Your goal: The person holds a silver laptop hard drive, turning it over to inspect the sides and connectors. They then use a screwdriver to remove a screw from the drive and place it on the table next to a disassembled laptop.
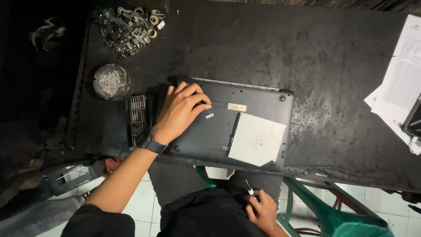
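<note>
A dark laptop [258, 103] lies bottom side up on a black worktable [333, 66], with a pale square panel [256, 139] on its near right part. My left hand [180, 112] rests flat on the laptop's left side, fingertips spread and touching the case; a dark watch is on that wrist. My right hand [263, 213] is down at my lap, below the table edge, closed on a small screwdriver [249, 188] whose tip points up.
A round glass dish [112, 82] and a rack of screwdriver bits [137, 116] sit left of the laptop. A heap of metal parts [129, 28] lies at the far left. Printed papers [401, 83] cover the right edge. A green plastic chair [337, 210] stands below.
</note>
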